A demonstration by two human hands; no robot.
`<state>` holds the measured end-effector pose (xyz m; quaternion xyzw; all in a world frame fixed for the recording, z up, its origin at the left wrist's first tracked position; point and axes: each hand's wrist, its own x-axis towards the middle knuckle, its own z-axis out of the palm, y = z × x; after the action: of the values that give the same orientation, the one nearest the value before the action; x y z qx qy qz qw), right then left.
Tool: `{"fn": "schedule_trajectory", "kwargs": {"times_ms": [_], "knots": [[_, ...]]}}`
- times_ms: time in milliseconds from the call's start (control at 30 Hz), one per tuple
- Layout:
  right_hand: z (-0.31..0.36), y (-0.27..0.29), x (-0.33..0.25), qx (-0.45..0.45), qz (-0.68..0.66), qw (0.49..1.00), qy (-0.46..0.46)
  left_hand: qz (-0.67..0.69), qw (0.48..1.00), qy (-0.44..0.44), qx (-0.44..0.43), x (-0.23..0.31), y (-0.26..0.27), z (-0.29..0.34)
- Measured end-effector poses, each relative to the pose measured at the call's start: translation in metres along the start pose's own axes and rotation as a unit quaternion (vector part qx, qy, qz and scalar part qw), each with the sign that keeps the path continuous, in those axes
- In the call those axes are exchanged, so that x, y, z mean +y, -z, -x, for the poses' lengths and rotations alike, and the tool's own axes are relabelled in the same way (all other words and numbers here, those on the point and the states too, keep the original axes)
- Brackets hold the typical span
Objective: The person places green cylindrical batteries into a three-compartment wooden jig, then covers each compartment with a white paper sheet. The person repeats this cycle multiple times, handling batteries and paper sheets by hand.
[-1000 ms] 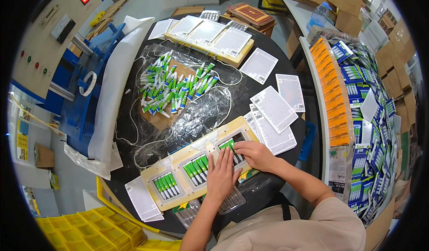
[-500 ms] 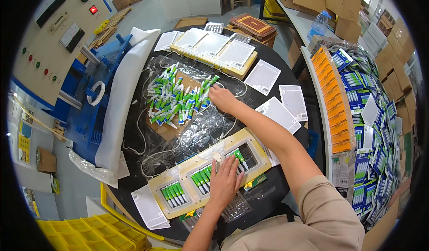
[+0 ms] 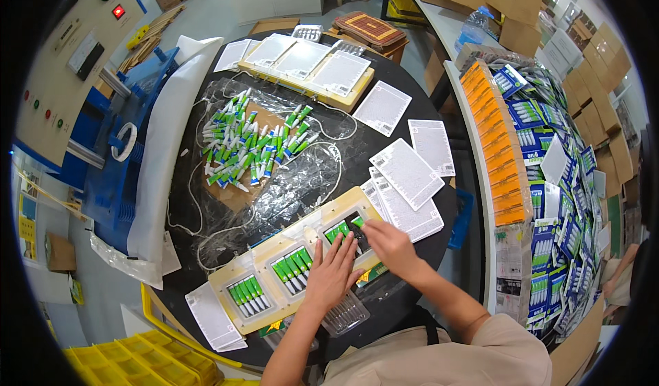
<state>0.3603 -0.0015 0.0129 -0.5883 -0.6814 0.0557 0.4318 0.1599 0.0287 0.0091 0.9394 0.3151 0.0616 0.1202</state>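
A cream tray (image 3: 220,281) with three windows lies slantwise before me on the round black table. Its left and middle windows hold rows of small green-and-white glue tubes (image 3: 248,295). In the right window are a few tubes, partly behind my fingers. My left hand (image 3: 331,276) rests with extended fingers over the tray between the middle and right windows. At the right window, my right hand (image 3: 392,247) pinches a green glue tube (image 3: 357,222) by its end. A loose pile of green, white and blue tubes (image 3: 254,145) lies beyond the tray on cardboard and clear plastic.
Another cream tray (image 3: 353,97) carries printed cards at the far side. More white cards (image 3: 408,173) lie on the right. Packed blister cards (image 3: 549,200) are heaped beside orange boxes (image 3: 495,145). A blue press (image 3: 110,159) stands left, and yellow crates (image 3: 137,358) sit lower left.
My right hand has come back from the loose pile to the tray's right window with a glue tube. My left hand stays over the tray. The whole view has shifted slightly.
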Motion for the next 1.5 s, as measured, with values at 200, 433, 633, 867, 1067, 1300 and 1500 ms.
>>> {"fn": "schedule_trajectory", "kwargs": {"times_ms": [200, 433, 633, 867, 1067, 1300, 1500], "knots": [[0.002, -0.007, -0.004, -0.034, 0.037, 0.997, 0.059, 0.036, 0.999, 0.013, 0.034, -0.002, 0.003, 0.005], [-0.164, -0.083, 0.069, 0.01, 0.105, 0.992, 0.068, 0.009, 0.999, -0.009, 0.039, 0.003, 0.008, -0.006], [-0.219, -0.146, 0.106, -0.241, 0.272, 0.919, 0.153, 0.074, 0.996, 0.026, 0.051, 0.004, 0.019, 0.01], [-0.108, -0.005, 0.058, -0.061, 0.075, 0.995, 0.018, 0.117, 0.987, 0.054, 0.093, 0.021, 0.026, 0.037], [0.01, 0.026, 0.012, -0.05, 0.067, 0.996, -0.01, 0.007, 0.997, 0.038, 0.07, 0.028, 0.01, 0.008], [0.014, -0.008, 0.003, -0.044, 0.129, 0.99, 0.023, -0.006, 0.997, 0.072, 0.025, 0.023, -0.006, 0.002], [0.018, -0.014, -0.004, -0.074, 0.174, 0.982, 0.022, -0.012, 0.997, 0.062, 0.032, 0.018, -0.009, 0.003]]}}
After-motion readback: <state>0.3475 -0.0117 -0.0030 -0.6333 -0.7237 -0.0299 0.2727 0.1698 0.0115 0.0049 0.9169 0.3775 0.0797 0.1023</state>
